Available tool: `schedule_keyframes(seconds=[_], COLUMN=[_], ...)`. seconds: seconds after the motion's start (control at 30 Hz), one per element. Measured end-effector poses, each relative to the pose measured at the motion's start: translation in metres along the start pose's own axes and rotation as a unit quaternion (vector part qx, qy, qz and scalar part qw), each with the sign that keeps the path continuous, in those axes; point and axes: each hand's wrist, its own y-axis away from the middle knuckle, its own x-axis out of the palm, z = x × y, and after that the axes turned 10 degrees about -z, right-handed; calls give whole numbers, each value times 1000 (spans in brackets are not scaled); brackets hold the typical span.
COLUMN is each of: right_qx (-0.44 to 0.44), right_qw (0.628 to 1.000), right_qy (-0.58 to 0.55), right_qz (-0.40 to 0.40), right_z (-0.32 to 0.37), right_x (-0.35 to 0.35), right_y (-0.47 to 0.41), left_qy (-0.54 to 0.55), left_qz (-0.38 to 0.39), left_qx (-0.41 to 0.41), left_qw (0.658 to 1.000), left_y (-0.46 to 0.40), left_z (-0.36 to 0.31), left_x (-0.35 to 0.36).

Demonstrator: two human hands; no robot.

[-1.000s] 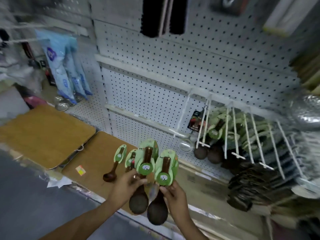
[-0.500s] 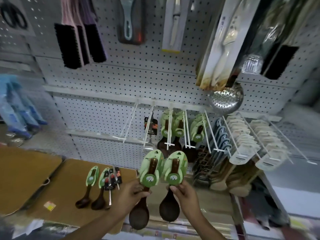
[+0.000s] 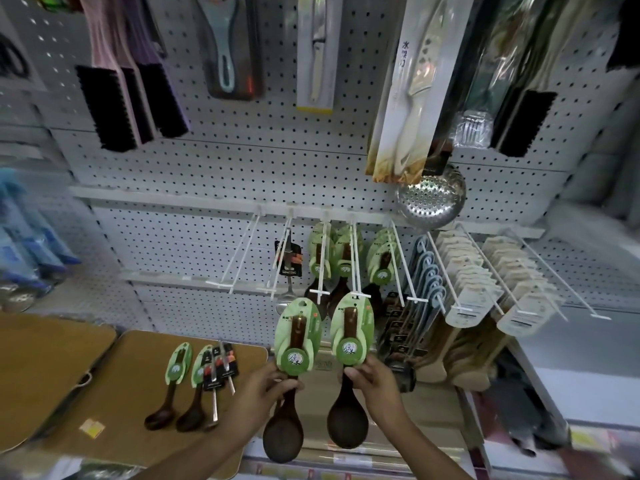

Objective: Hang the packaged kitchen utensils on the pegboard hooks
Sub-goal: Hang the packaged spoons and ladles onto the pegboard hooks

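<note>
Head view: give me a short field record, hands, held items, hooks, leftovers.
left hand: grips left spoon pack
right hand: grips right spoon pack
right pack: top at tip of a hook already carrying matching packs
empty hook: left of the stocked ones
unhung: two spoon packs on wooden board

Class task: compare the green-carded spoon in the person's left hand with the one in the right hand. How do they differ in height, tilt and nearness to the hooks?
The left-hand spoon is held slightly lower than the right-hand spoon. The left-hand spoon's card tilts a little rightward, while the right-hand spoon stands nearly upright. The right-hand spoon's card top sits just under a hook tip; the left-hand spoon's lies between tips. Both are dark wooden spoons on oval green cards, bowls down.
</note>
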Motion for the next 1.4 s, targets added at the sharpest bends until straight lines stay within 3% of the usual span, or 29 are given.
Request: schedule_keyframes(seconds=[0.47, 0.67, 0.83, 1.0, 1.27, 1.4], right_qx=[11, 35, 19, -15, -41, -48], right_qw=[1000, 999, 996, 986, 993, 995], right_qy=[-4, -1, 77, 128, -25, -31], right_qz=[3, -35, -44, -102, 104, 84], right_z=[11, 16, -1, 7, 42, 47], right_x=[6, 11, 9, 12, 18, 32], right_y=[-52, -90, -112, -91, -16, -10], left_qy=[54, 44, 34, 40, 35, 41], left_qz=[21, 39, 47, 47, 55, 50], left_qx=[-30, -43, -42, -56, -45, -39], left_qw=[998, 997, 997, 997, 997, 997], left_y=[-3, -3, -5, -6, -10, -12], left_z=[-2, -2, 2, 6, 12, 12], left_x=[12, 16, 19, 23, 31, 34])
